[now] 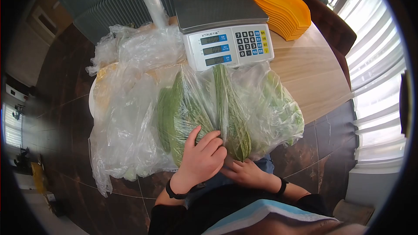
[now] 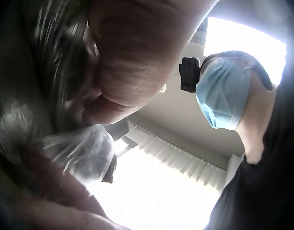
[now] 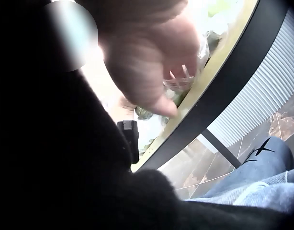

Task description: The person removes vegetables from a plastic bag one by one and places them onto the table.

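Head view shows the left hand [image 1: 202,159] curled over a clear plastic bag [image 1: 244,104] full of long green vegetables [image 1: 187,113], with its fingers bent round the near end of the bag. The right hand [image 1: 246,172] is tucked under that same end, and I think it pinches the plastic, but it is too hidden to be sure. The bag lies at the near edge of the wooden table [image 1: 305,69], just in front of a white scale [image 1: 226,43].

The bag hangs a bit over the edge, so it could slide off if the hands let go. The thin plastic could also rip if pulled hard.

More loose plastic bags [image 1: 126,104] are heaped to the left. Orange trays [image 1: 283,11] are stacked behind the scale, which blocks the way forward.
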Motion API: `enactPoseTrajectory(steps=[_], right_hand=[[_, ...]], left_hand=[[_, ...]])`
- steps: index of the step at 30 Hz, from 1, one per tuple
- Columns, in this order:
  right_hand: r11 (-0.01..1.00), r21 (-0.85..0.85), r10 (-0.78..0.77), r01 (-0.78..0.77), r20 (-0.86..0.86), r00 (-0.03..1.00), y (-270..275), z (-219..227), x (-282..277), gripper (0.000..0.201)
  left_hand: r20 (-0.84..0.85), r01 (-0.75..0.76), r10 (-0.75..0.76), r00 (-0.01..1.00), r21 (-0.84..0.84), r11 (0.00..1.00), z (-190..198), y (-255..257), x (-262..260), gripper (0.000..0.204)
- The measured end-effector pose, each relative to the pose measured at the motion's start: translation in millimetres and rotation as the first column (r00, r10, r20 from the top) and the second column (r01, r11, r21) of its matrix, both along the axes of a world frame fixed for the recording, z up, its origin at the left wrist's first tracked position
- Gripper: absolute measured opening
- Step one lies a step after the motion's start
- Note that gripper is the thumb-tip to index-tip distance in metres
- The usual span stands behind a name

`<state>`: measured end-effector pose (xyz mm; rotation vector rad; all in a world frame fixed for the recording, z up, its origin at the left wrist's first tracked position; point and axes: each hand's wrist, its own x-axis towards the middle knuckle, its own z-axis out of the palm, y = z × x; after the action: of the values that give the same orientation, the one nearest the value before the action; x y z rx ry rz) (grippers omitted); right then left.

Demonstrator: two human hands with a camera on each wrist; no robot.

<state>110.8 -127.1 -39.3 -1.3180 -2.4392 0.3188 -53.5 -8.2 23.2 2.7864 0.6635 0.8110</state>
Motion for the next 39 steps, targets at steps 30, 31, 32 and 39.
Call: enactPoseTrajectory(steps=[30, 31, 32, 39], right_hand=[[0.779, -0.605, -0.523, 0.163, -0.771, -0.364, 9, 44, 61, 0.064], [0.752, -0.645, -0.532, 0.14, -0.718, -0.449, 9, 41, 67, 0.061], [0.753, -0.642, -0.528, 0.142, -0.719, -0.452, 8, 41, 72, 0.061], [0.784, -0.364, -0.343, 0.503, -0.929, -0.138, -35, 57, 160, 0.065]], left_hand=[[0.021, 0.013, -0.012, 1.0, -0.067, 0.998, 3, 1, 4, 0.021], [0.018, 0.005, -0.004, 1.0, -0.078, 0.997, 4, 1, 4, 0.023], [0.013, -0.005, 0.006, 1.0, -0.086, 0.996, 5, 1, 5, 0.025], [0.012, 0.006, -0.005, 1.0, -0.104, 0.995, 4, 1, 3, 0.026]])
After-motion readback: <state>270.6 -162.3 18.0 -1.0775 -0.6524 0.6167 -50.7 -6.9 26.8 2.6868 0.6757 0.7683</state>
